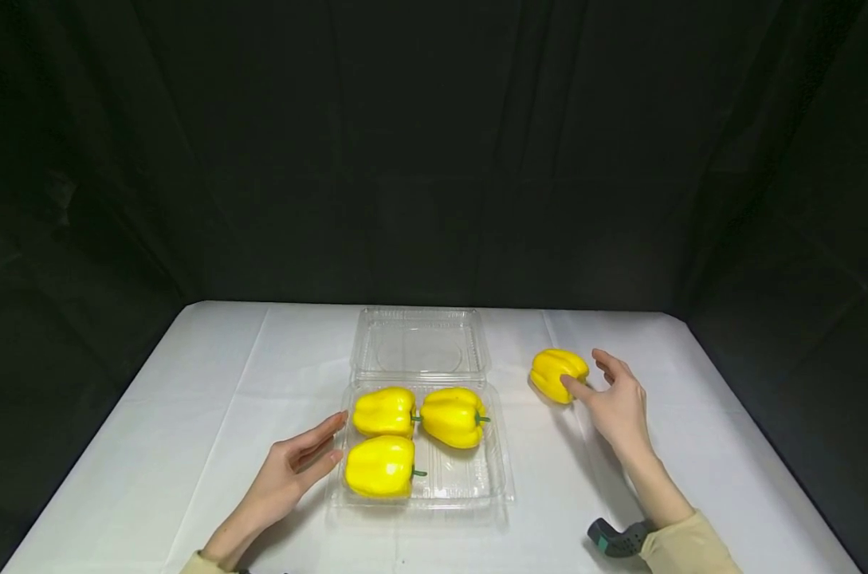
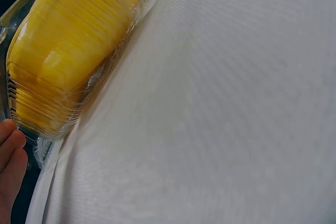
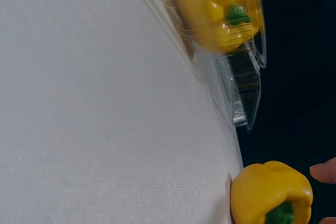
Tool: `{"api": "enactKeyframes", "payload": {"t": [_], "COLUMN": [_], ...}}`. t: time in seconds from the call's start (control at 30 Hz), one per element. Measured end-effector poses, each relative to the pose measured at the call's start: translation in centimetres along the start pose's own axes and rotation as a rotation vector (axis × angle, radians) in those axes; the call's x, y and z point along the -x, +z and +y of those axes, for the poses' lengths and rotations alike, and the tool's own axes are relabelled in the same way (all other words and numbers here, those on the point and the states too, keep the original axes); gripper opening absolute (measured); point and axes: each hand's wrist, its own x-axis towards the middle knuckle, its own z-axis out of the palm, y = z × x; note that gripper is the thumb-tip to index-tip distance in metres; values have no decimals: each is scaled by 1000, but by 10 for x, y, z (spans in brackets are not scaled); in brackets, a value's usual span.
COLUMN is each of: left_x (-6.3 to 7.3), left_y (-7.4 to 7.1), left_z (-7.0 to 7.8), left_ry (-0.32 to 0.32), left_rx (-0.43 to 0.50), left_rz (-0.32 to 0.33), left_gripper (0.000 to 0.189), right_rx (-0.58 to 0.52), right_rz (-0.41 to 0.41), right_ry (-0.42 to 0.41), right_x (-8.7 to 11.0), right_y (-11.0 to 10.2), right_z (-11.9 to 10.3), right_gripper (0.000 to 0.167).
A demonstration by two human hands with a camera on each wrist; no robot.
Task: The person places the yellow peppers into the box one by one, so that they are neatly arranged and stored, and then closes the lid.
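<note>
A clear plastic clamshell container [image 1: 462,482] lies unfolded on the white table, its lid [image 1: 419,347] laid back behind the base. Three yellow bell peppers sit in the base: one at back left [image 1: 383,412], one at back right [image 1: 451,416] and one at front left [image 1: 379,467]. My left hand [image 1: 283,478] is at the container's left edge, thumb and fingers apart; whether it touches the rim I cannot tell. To the right, a fourth yellow bell pepper [image 1: 555,373] lies on the cloth. Around its right side, my right hand [image 1: 620,406] spreads thumb and fingers, not gripping it.
White cloth [image 1: 211,414] covers the table. Black curtain [image 1: 434,159] hangs behind it and along both sides. By the right sleeve, a dark curved device [image 1: 613,539] is at the wrist.
</note>
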Motion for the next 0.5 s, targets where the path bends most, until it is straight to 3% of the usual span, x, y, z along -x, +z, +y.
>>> {"api": "enactKeyframes", "payload": {"t": [0.2,0.5], "left_x": [0,-1], "left_y": [0,0], "left_z": [0,-1], "left_ry": [9,12], "left_rx": [7,7], "left_rz": [-3,2], "left_gripper": [53,52], "right_rx": [-10,-12], "right_rz": [-23,-49], "right_ry": [51,59], "right_x": [0,-2], "right_y": [2,5], "right_z": [1,3], "right_gripper": [77,79]}}
